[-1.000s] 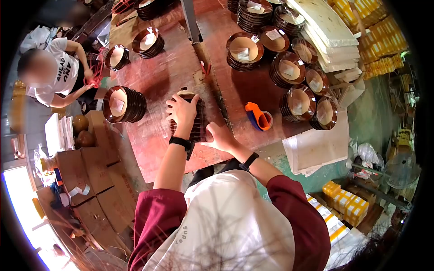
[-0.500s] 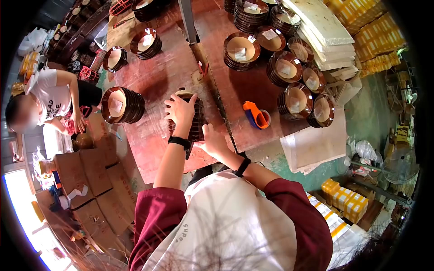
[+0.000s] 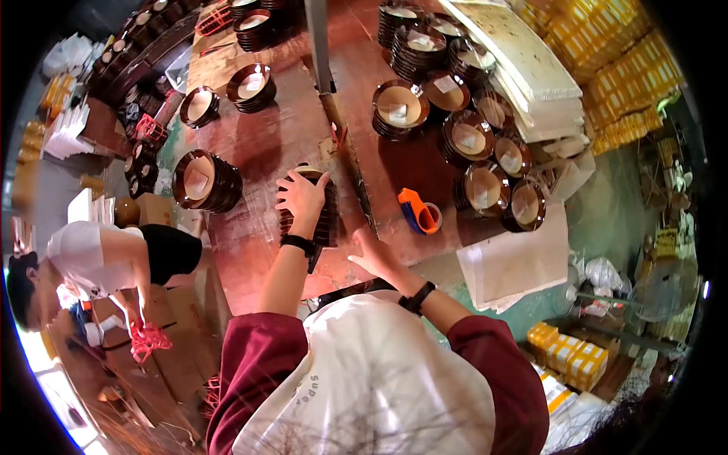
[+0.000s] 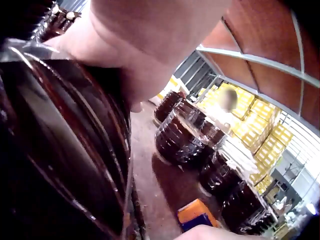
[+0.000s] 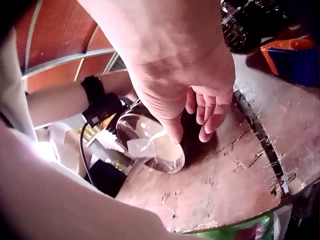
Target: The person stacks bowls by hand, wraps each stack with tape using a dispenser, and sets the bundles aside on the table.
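Across the ribbed side of a stack of glossy brown bowls (image 3: pixel 322 227), my left hand (image 3: pixel 302 199) holds on with its fingers spread and bent over it. The left wrist view has the dark bowl rims (image 4: pixel 85 135) close up, right under that hand. My right hand (image 3: pixel 379 259) is just right of the stack's near end, holding nothing. Its fingers (image 5: pixel 207 112) hang loose in the right wrist view, beside a bowl (image 5: pixel 160 150) with clear film and a label. An orange and blue tape dispenser (image 3: pixel 419 212) lies to the right on the red table (image 3: pixel 265 273).
Another bowl stack (image 3: pixel 206 182) stands left of my left hand. Several wrapped stacks (image 3: pixel 485 188) crowd the table's right side, by white foam sheets (image 3: pixel 523 53). A metal post (image 3: pixel 317 45) rises at the back. At the left, a person (image 3: pixel 114 258) bends with red twine (image 3: pixel 148 341).
My right hand has drawn slightly away from the stack, its fingers extended. My left hand stays on the bowls. The other person has moved nearer and bent down with the red twine.
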